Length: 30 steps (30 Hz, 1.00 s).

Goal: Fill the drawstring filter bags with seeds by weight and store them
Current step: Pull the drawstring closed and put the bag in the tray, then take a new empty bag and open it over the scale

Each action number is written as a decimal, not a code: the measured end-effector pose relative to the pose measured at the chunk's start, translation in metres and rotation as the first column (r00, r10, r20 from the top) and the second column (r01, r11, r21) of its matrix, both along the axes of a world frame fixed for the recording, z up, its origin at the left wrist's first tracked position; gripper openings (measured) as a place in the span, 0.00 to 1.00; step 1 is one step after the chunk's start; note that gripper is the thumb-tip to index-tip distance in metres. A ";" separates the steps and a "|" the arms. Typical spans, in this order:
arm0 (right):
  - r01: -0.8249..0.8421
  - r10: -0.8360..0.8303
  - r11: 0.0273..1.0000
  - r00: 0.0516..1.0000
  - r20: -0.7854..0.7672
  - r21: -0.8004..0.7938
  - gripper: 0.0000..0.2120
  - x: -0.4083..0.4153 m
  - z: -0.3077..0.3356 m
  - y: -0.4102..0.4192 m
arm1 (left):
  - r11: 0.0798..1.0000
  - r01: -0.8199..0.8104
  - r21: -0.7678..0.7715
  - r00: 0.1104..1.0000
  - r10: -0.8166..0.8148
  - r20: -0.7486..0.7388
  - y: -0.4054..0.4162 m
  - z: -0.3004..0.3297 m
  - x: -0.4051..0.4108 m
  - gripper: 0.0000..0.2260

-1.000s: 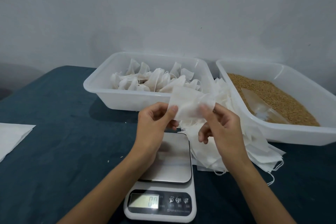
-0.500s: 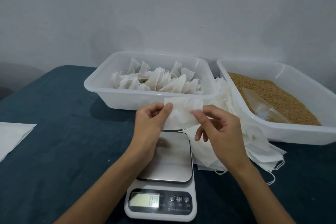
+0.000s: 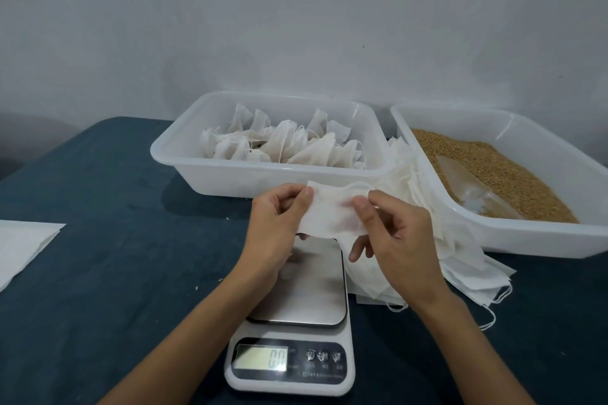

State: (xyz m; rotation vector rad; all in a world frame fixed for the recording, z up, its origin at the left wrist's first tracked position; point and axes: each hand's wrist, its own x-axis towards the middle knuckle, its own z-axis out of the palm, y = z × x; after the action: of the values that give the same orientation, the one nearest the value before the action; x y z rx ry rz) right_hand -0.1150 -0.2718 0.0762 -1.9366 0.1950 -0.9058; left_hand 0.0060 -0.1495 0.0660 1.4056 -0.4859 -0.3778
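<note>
My left hand (image 3: pixel 274 223) and right hand (image 3: pixel 398 233) pinch empty filter bag (image 3: pixel 329 214) between thumbs and fingers, above scale (image 3: pixel 296 322).

A plain, pale grey wall (image 3: pixel 296 10) is seen behind the desk (image 3: pixel 115 240), which is covered in dark blue cloth and evenly lit.

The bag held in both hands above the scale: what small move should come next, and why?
Probably pull the bag mouth open. The left hand and right hand pinch it flat and empty, the scale plate is bare, and the seeds wait in the right tray.
</note>
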 end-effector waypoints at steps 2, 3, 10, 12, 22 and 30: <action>0.040 -0.040 0.999 0.999 0.021 0.024 0.10 0.000 0.000 -0.001 | 1.000 -0.004 0.015 1.000 0.005 -0.022 0.000 0.000 0.001 0.07; 0.053 -0.054 0.998 0.998 0.031 0.028 0.10 -0.001 0.001 -0.001 | 0.999 -0.012 0.030 1.000 0.012 -0.012 0.000 0.000 0.001 0.07; 0.058 -0.058 0.998 0.998 -0.004 0.006 0.12 -0.005 0.010 -0.001 | 0.983 -0.033 0.183 0.670 -0.114 0.733 0.011 0.008 -0.012 0.28; -0.004 0.005 1.000 0.998 -0.057 0.014 0.16 -0.008 0.018 0.002 | 0.945 0.045 0.325 0.592 -0.288 0.753 0.011 0.007 -0.018 0.37; 0.121 -0.123 0.988 0.992 -0.005 -0.098 0.16 -0.047 0.049 -0.047 | 0.957 0.236 0.167 0.881 -0.283 0.379 0.016 0.002 -0.009 0.13; 0.192 -0.615 0.787 0.180 -0.767 -0.586 0.31 -0.039 0.041 -0.253 | 0.971 0.238 -0.015 0.959 -0.232 0.164 0.019 0.005 -0.004 0.20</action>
State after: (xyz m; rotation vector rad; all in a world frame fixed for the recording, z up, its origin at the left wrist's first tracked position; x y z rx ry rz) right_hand -0.1541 -0.5251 0.1175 -2.6329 1.4582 0.1201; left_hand 0.0021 -0.1306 0.0706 1.3545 -0.7934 -0.4468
